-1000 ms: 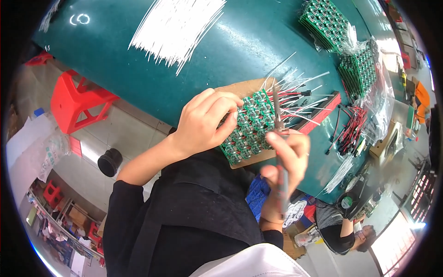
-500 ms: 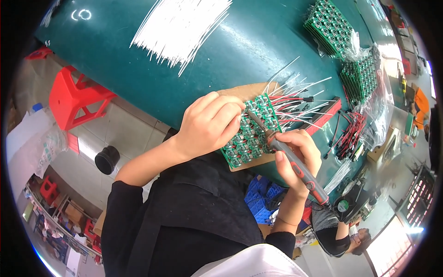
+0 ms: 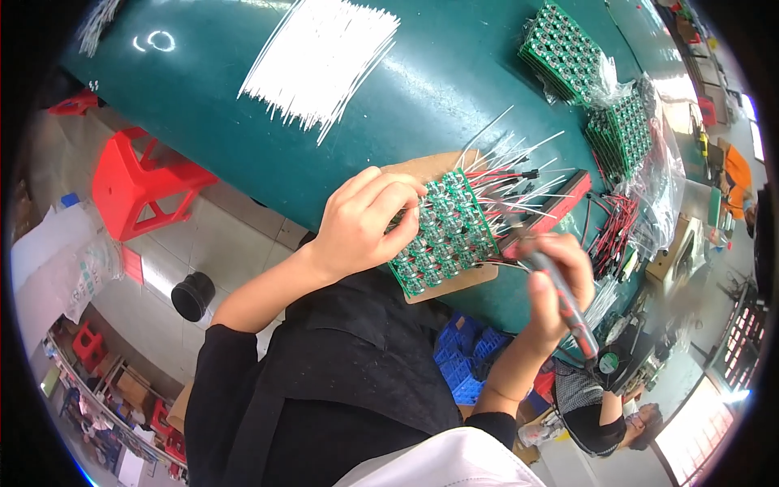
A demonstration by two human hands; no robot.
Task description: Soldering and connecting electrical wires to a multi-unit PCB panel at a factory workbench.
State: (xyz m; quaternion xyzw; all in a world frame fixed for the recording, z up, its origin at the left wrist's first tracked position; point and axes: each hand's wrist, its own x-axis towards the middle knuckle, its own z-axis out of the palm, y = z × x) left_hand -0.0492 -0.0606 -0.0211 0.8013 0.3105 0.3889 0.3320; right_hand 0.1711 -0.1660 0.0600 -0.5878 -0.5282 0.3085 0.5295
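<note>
A panel of green circuit boards [image 3: 448, 231] lies on a piece of brown cardboard [image 3: 445, 166], with white, red and black wires [image 3: 513, 183] sticking out along its far right side. My left hand [image 3: 365, 215] is closed in a pinch over the panel's upper left edge. Whatever sits between those fingertips is hidden. My right hand [image 3: 560, 272] grips a grey and red soldering iron [image 3: 564, 300] to the right of the panel, apart from it. Motion blurs the iron's tip, near a red bar-shaped block [image 3: 568, 201].
White wires [image 3: 320, 61] lie in a sheaf on the green table [image 3: 203, 89]. Stacked circuit panels [image 3: 564, 53] and a red-black wire bundle [image 3: 614, 235] sit at right, beside clear plastic bags [image 3: 661, 195]. A red stool [image 3: 134, 183] stands left; another person [image 3: 596, 414] is at lower right.
My right hand has drawn the soldering iron off the panel and rightward, toward the red block. My left hand stays at the panel's edge. The whole view has shifted slightly.
</note>
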